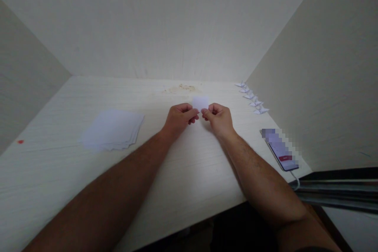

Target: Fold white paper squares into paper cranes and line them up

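A small square of white paper [200, 102] is held up between my two hands, above the middle of the table. My left hand [182, 114] pinches its lower left corner between thumb and fingers. At the lower right corner, my right hand [217, 116] grips the same paper in a similar pinch. The thumbs almost meet at its bottom edge. Whether the square is a single sheet or folded layers cannot be made out.
A stack of white paper sheets [113, 128] lies to the left. Several folded paper cranes [250, 97] line the right wall. A phone [279, 149] with a cable rests near the right edge. Walls enclose the white table [177, 193]; a red spot [20, 141] marks its left side.
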The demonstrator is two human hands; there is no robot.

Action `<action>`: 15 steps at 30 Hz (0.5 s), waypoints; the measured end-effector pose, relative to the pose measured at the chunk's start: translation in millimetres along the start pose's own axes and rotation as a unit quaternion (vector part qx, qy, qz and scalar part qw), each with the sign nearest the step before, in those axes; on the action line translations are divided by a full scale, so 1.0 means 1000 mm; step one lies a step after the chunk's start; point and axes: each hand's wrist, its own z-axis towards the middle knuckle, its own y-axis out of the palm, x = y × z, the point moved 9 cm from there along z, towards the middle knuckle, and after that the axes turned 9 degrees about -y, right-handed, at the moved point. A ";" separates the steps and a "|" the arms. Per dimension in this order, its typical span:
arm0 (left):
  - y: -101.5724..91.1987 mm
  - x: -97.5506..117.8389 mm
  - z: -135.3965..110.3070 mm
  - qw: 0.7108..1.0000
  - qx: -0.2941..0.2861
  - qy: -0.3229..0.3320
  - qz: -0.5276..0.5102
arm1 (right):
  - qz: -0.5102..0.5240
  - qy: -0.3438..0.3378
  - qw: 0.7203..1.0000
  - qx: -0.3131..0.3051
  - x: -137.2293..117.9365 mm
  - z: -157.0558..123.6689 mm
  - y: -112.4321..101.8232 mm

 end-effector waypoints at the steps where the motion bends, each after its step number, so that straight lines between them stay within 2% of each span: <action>1: 0.001 -0.001 0.000 1.000 -0.004 -0.002 0.011 | 0.005 0.003 1.000 0.016 0.000 0.000 -0.003; 5: 0.004 -0.003 0.000 0.998 -0.024 -0.001 0.052 | 0.033 -0.001 0.999 0.040 -0.004 0.001 -0.007; 10: -0.008 -0.001 0.002 0.999 0.021 0.019 0.031 | 0.023 0.000 1.000 0.000 -0.005 -0.001 0.000; 15: -0.007 -0.005 0.006 1.000 0.003 0.020 -0.010 | 0.018 0.012 0.999 -0.039 -0.002 -0.002 0.008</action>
